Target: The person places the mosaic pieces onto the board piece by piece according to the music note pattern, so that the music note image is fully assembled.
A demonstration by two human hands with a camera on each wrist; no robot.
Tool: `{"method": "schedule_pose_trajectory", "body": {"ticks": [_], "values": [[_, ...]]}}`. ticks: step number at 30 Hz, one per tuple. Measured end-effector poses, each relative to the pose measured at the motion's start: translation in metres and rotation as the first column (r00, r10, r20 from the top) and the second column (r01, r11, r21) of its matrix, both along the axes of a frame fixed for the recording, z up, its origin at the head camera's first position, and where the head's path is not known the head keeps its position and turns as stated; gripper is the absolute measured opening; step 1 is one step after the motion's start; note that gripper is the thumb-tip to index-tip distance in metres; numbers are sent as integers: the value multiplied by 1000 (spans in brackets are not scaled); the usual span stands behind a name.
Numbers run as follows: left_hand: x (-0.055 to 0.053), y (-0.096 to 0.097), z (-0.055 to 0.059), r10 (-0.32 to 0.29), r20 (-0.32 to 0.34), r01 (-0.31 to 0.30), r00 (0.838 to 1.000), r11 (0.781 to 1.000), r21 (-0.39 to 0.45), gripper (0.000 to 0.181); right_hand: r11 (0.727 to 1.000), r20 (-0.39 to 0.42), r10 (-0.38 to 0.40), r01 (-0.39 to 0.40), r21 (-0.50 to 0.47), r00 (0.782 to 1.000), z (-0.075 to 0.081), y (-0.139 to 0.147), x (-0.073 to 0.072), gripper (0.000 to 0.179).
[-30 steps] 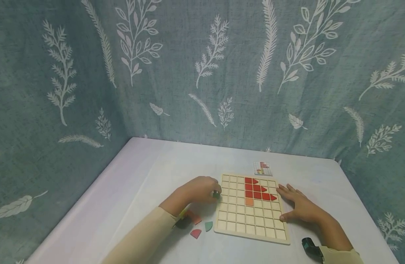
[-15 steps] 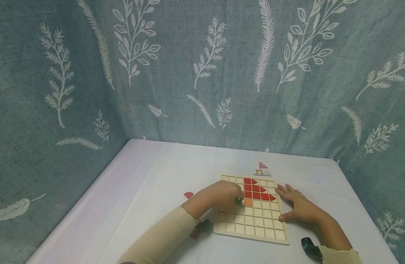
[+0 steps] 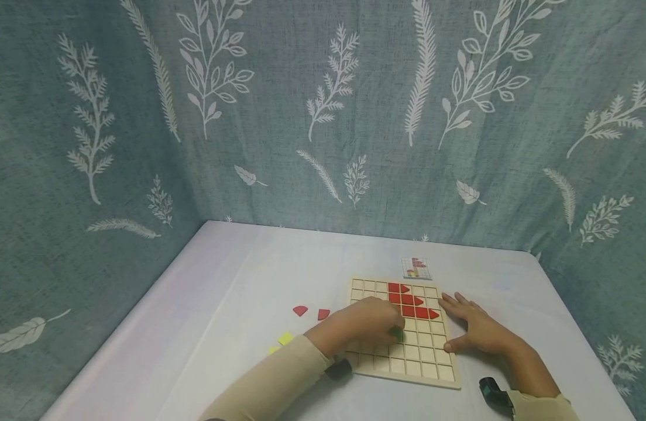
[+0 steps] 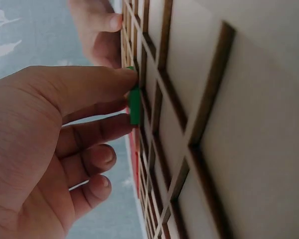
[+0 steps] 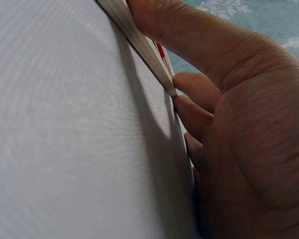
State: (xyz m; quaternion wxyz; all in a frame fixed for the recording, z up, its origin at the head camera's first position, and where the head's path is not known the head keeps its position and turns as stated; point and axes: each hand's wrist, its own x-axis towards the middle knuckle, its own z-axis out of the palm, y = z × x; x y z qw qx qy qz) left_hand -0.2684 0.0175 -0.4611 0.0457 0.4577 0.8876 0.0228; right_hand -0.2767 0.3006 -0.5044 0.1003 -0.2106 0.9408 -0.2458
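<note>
**Green piece [image 4: 134, 105], in left hand [image 3: 374, 321]**

Yellow pieces [image 3: 285, 338]: loose, lower frame, left of centre. Green piece: lower frame, right of centre, at gridded board [image 3: 430, 354], in a thumb-and-finger pinch; seated or not, cannot tell. Best squared to the grid lines, pressed flat, released straight up. Right hand [image 3: 476, 327]: lower right, fingers spread, gripping nothing, touching board edge; useful as brace. Red pieces [image 3: 415, 300]: in rows, farther up. Pattern card [image 3: 416, 268]: beyond board.

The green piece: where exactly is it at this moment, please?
In the head view, the green piece is pinched by the left hand over the middle of the board, on the near side of the red pieces.
</note>
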Motion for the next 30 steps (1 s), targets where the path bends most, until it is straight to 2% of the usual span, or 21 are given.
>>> {"method": "schedule_pose_trajectory", "body": {"ticks": [6, 15, 20, 23, 25, 30], "values": [[1, 2, -2, -4, -31, 4, 1000, 1000, -17, 9, 1000, 8, -9, 9, 7, 1000, -1, -1, -1, 115], [2, 2, -2, -1, -3, 1, 1000, 1000, -11, 14, 1000, -8, 2, -2, -10, 1000, -2, 1, -2, 115], [5, -2, 1, -4, -12, 4, 1000, 1000, -11, 17, 1000, -10, 7, -7, -8, 1000, 0, 1, -1, 115], [8, -8, 2, 3, -25, -3, 1000, 1000, 8, 10, 1000, -7, -1, 1, -7, 1000, 1, 0, 0, 115], [9, -16, 1, 30, -12, -29, 999, 999, 25, 10, 1000, -4, -8, 8, -8, 1000, 1, 0, 0, 115], [10, -47, 0, 86, 27, -87, 996, 996, 37, 15, 1000, -1, -14, 14, 0, 1000, 2, -1, 2, 116]]}}
